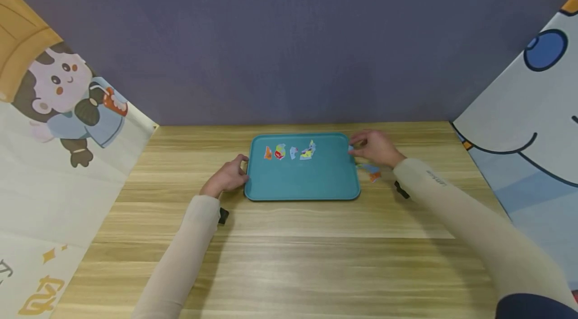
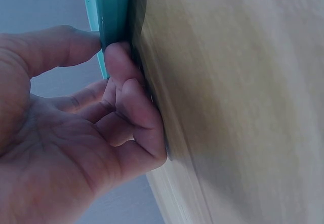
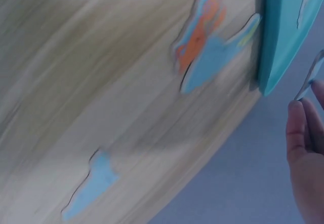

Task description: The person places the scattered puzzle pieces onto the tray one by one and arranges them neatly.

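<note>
A teal tray lies on the wooden table. My left hand grips its left edge; in the left wrist view the thumb presses the rim from above and the fingers curl beneath. Over the tray's right edge, my right hand pinches a small flat puzzle piece, seen nearly edge-on. Along the upper part of the tray lie an orange piece, a red and yellow one, a small pale blue one and a larger yellow and blue one.
Just right of the tray, an orange piece and a blue piece lie close together on the table. Another light blue piece lies farther off. A dark wall panel stands behind, with printed cloths at both sides.
</note>
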Available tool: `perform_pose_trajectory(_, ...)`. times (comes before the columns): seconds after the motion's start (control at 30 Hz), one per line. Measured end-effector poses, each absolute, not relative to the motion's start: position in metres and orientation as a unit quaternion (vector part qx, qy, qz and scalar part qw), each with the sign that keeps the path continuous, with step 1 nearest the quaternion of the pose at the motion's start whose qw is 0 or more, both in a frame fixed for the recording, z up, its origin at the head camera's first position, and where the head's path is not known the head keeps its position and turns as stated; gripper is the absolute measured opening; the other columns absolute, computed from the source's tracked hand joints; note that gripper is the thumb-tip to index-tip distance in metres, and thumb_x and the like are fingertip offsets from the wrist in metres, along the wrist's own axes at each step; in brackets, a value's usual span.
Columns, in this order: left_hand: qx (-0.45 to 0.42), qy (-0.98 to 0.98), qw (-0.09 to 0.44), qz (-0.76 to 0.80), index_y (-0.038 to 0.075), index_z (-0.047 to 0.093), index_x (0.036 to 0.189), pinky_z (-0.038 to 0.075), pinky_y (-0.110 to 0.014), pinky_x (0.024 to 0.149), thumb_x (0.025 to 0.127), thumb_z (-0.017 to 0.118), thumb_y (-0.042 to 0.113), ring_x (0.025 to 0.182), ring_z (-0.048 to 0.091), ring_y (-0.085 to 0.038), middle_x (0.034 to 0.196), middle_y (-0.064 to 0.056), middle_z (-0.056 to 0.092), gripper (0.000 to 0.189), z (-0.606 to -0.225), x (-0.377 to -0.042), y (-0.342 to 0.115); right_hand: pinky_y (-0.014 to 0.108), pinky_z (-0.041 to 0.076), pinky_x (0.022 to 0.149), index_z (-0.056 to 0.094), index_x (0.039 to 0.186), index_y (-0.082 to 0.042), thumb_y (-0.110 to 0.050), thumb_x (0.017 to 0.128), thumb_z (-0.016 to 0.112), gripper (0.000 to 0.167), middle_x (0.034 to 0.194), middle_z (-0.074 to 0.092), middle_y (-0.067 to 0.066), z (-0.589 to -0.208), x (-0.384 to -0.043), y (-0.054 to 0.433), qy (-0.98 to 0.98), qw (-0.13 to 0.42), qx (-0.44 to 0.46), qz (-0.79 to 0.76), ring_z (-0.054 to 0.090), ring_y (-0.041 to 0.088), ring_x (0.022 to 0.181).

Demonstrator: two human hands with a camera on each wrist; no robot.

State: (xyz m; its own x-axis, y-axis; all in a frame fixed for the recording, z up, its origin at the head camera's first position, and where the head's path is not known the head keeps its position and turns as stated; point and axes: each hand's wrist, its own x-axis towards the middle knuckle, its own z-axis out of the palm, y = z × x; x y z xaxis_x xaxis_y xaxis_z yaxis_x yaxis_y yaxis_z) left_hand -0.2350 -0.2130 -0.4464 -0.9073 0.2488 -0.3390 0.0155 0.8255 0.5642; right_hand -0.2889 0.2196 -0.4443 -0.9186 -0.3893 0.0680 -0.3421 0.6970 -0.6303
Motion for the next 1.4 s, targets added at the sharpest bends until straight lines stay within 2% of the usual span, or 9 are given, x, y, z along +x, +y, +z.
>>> perform_pose_trajectory(0.17, 0.072, 0.933, 0.204, 0.289, 0.005, 0.03, 0.14, 0.046, -0.037, 0.073, 0.09, 0.056, 0.012, 0.086, 0.058, -0.024, 0.105, -0.016, 0.061, 0.057, -0.446, -0.235, -0.213, 0.042, 0.047, 0.079, 0.07, 0.107, -0.002, -0.023, 0.082, 0.075, 0.034, 0.125, 0.058, 0.014, -0.447, -0.291, 0.207, 0.917, 0.04, -0.2, -0.342, 0.058, 0.026, 0.097)
perform_pose_trajectory(0.33, 0.071, 0.933, 0.205, 0.286, 0.006, 0.03, 0.141, 0.046, -0.037, 0.073, 0.091, 0.056, 0.013, 0.086, 0.058, -0.024, 0.106, -0.015, 0.062, 0.057, -0.447, -0.236, -0.213, 0.042, 0.047, 0.079, 0.072, 0.101, -0.002, -0.019, 0.079, 0.078, 0.028, 0.12, 0.061, 0.015, -0.449, -0.293, 0.193, 0.917, 0.018, -0.225, -0.329, 0.059, 0.028, 0.095)
perform_pose_trajectory(0.53, 0.067, 0.934, 0.205, 0.285, 0.006, 0.03, 0.141, 0.046, -0.038, 0.075, 0.091, 0.057, 0.014, 0.088, 0.058, -0.024, 0.107, -0.016, 0.061, 0.057, -0.448, -0.236, -0.213, 0.041, 0.047, 0.076, 0.072, 0.098, -0.001, -0.017, 0.078, 0.078, 0.026, 0.117, 0.062, 0.016, -0.454, -0.299, 0.177, 0.917, 0.019, -0.245, -0.315, 0.059, 0.028, 0.092)
perform_pose_trajectory(0.87, 0.065, 0.935, 0.205, 0.284, 0.007, 0.031, 0.14, 0.046, -0.038, 0.075, 0.091, 0.057, 0.013, 0.088, 0.058, -0.024, 0.107, -0.016, 0.061, 0.056, -0.449, -0.236, -0.212, 0.042, 0.046, 0.086, 0.071, 0.101, 0.0, -0.017, 0.078, 0.078, 0.029, 0.113, 0.065, 0.014, -0.47, -0.306, 0.159, 0.92, 0.027, -0.263, -0.289, 0.058, 0.03, 0.104)
perform_pose_trajectory(1.03, 0.065, 0.934, 0.205, 0.284, 0.007, 0.031, 0.14, 0.047, -0.039, 0.077, 0.091, 0.057, 0.013, 0.091, 0.059, -0.025, 0.109, -0.017, 0.061, 0.056, -0.449, -0.236, -0.211, 0.043, 0.042, 0.093, 0.071, 0.103, -0.001, -0.018, 0.079, 0.078, 0.03, 0.117, 0.063, 0.014, -0.47, -0.307, 0.153, 0.926, 0.049, -0.253, -0.275, 0.055, 0.032, 0.11)
perform_pose_trajectory(1.4, 0.062, 0.935, 0.202, 0.284, 0.006, 0.031, 0.139, 0.047, -0.039, 0.077, 0.09, 0.058, 0.012, 0.089, 0.059, -0.024, 0.106, -0.016, 0.062, 0.056, -0.448, -0.237, -0.212, 0.048, 0.029, 0.102, 0.07, 0.105, 0.0, -0.017, 0.079, 0.077, 0.032, 0.117, 0.062, 0.014, -0.469, -0.31, 0.145, 0.93, 0.056, -0.261, -0.254, 0.05, 0.034, 0.115)
